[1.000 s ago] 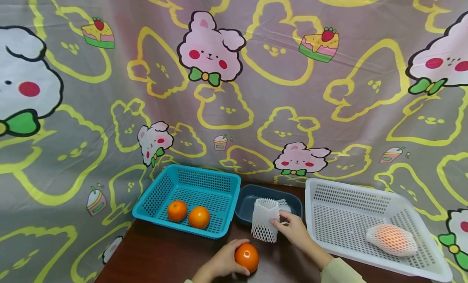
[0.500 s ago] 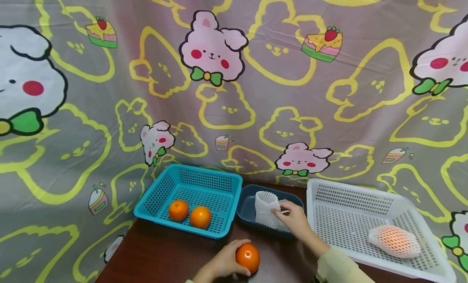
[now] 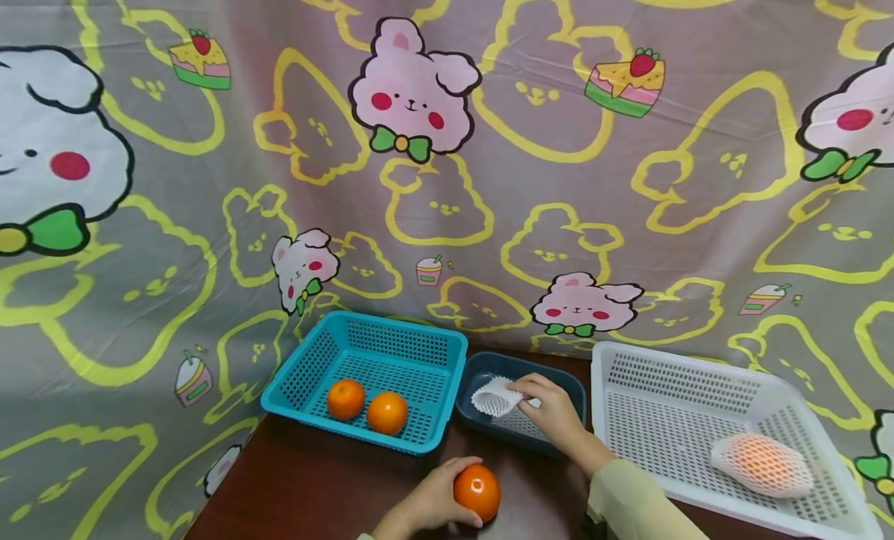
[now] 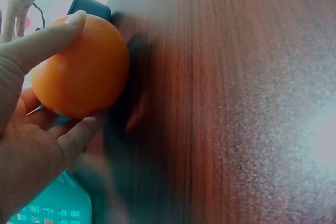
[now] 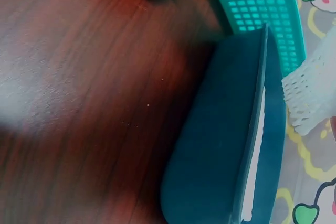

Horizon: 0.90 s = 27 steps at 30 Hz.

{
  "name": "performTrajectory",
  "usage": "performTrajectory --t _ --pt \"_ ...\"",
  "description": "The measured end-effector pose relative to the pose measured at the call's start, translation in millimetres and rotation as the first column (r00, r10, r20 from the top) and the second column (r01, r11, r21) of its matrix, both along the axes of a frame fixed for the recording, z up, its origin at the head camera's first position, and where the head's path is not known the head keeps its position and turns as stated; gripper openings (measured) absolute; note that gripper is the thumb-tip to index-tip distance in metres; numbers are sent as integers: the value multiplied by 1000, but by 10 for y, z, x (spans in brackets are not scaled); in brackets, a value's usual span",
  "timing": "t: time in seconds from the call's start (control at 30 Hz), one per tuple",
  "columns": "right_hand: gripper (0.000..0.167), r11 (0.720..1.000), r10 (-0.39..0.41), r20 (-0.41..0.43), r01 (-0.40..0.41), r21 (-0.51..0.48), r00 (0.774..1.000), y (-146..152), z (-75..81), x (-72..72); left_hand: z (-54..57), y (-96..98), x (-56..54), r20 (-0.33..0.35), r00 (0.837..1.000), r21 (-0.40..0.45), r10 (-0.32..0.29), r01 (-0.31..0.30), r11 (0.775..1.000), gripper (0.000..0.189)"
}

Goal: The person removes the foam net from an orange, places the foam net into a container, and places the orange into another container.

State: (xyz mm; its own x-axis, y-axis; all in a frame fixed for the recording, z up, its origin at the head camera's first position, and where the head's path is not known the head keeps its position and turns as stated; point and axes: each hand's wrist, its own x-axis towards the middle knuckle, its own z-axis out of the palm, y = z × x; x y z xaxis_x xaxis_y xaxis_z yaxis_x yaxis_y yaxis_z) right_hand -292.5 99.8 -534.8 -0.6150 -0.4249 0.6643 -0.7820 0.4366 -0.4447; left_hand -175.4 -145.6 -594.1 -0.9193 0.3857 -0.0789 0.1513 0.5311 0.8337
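Grey fabric backdrop [image 3: 447,187] printed with cartoon animals, behind a dark-brown wood-grain table [image 3: 314,478].

White perforated plastic basket [image 3: 663,424], at 3 o'clock of the dark-blue plastic tray [image 5: 218,129]; turquoise perforated plastic basket [image 3: 412,377], at the tray's 9 o'clock. Right hand [image 3: 552,412], in from 5 o'clock, fingertips pinching; left hand [image 3: 440,497], at 7 o'clock, gripping. Net-wrapped orange fruit [image 3: 763,464], inside the white basket, 4 o'clock side. White foam-net sleeve [image 3: 494,398], in the right hand's pinch, over the tray. Glossy round orange fruit [image 3: 478,494], at the tray's 7 o'clock, held between the left hand's thumb and fingers. Two similar round fruits [image 3: 387,413], inside the turquoise basket, 6 o'clock side.
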Motion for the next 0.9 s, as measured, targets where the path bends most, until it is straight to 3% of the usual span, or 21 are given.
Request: performTrajectory --t 0.1,0.4,0.53,0.63,0.7,0.73,0.77,0.83,0.9 --pt "34 1000 -28 -3 28 13 1000 -41 -17 -56 114 31 39 33 999 14 17 -17 1000 79" --pt "31 997 -52 39 50 59 998 -153 -25 -171 128 23 28 61 998 -11 13 -12 1000 76" --pt "29 995 -46 11 45 87 999 -186 -15 -189 2 -19 1 15 1000 21 0 -1 1000 78" --pt "28 994 -50 1 50 100 999 -201 -9 -202 -358 -85 -112 -11 1000 33 -10 11 999 81" --pt "27 992 -57 -13 58 108 998 -206 -12 -216 -444 -99 -140 4 1000 40 -10 10 999 83" --pt "26 992 -63 -24 66 111 998 -208 -16 -224 -434 -95 -142 16 1000 33 -12 12 999 83" --pt "25 990 -74 -34 77 114 997 -210 -24 -235 -498 -108 -163 8 1000 35 -22 21 999 84" --pt "25 988 -97 -57 103 116 994 -214 -42 -259 -347 -88 -111 13 1000 40 -28 27 999 83" --pt "25 985 -120 -63 127 116 991 -224 -58 -279 -320 -77 -96 11 1000 41 -26 26 999 83"
